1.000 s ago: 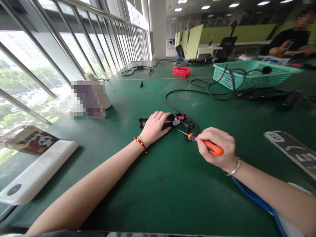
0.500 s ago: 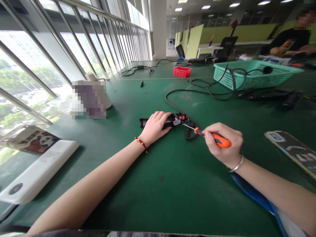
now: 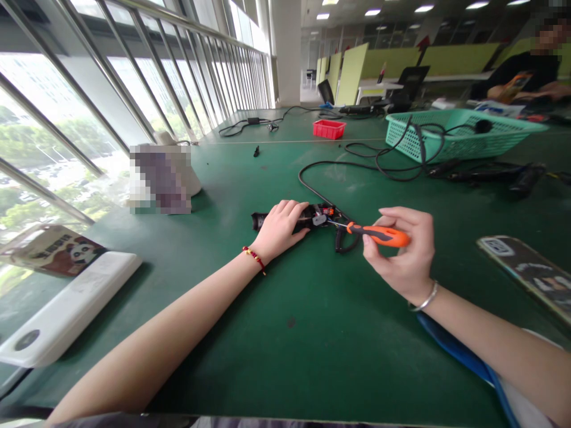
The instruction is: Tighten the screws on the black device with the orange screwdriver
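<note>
My left hand (image 3: 284, 224) is wrapped over a black tube-shaped appliance (image 3: 260, 222) lying on the green table, pressing it down. At the appliance's right end the housing is open, showing a grey part, a red piece and thin wires; a black cord runs from it. My right hand (image 3: 404, 252) holds an orange-and-black screwdriver (image 3: 381, 235) by its handle, thumb below and fingers loosened above. The screwdriver's shaft points left into the exposed end; its tip is too small to make out. A black curved piece (image 3: 339, 241) sits just below that end.
A turquoise basket (image 3: 464, 139) with cables stands back right, near a small red tray (image 3: 329, 129). A phone (image 3: 526, 270) lies at right, a white power bank (image 3: 71, 309) and a panda-printed packet (image 3: 57, 249) at left. Another person sits far right.
My right hand has loosened and shifted its fingers around the screwdriver handle, which now lies more level. The left hand and the appliance stay in place.
</note>
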A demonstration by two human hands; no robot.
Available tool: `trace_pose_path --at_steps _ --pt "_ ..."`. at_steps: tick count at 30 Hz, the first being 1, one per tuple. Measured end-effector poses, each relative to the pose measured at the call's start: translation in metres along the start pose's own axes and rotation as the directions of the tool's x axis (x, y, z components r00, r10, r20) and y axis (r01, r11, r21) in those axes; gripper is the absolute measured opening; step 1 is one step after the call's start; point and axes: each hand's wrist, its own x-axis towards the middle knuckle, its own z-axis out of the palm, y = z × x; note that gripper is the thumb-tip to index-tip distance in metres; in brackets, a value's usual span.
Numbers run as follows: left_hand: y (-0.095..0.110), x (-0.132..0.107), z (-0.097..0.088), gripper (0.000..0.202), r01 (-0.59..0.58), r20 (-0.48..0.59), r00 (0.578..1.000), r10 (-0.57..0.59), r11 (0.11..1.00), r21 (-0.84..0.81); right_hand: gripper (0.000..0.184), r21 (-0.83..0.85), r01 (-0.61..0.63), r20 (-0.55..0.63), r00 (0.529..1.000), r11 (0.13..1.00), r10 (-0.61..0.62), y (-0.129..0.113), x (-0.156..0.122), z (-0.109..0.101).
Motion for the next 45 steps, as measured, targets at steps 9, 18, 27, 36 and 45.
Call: trace_pose_path --at_steps 9,18,27,36,45 --pt "0.0 -0.0002 0.0004 0.045 -0.003 -0.007 1.0 0.003 1.0 0.003 0.006 -0.129 0.051 0.12 0.992 0.99 -0.036 -0.0061 0.0062 -0.0057" --pt "-0.0003 0.0002 0.0008 0.045 -0.006 -0.004 1.0 0.006 1.0 0.006 0.032 -0.021 0.053 0.03 0.998 0.998 -0.052 -0.0018 0.0 -0.0012" --pt "0.0001 -0.0002 0.0007 0.045 0.002 -0.001 1.0 -0.002 1.0 0.004 0.02 -0.071 0.032 0.088 0.996 0.997 -0.025 -0.0029 -0.0005 -0.0028" --pt "0.0 0.0001 0.0007 0.044 -0.002 -0.001 1.0 0.002 1.0 0.003 0.025 -0.069 0.111 0.103 0.989 0.991 -0.104 -0.0027 -0.0004 -0.0028" --pt "0.0001 0.0003 0.0014 0.045 -0.004 -0.004 1.0 0.004 1.0 0.017 0.043 0.018 0.137 0.022 0.99 0.99 -0.137 0.0009 -0.0017 0.0008"
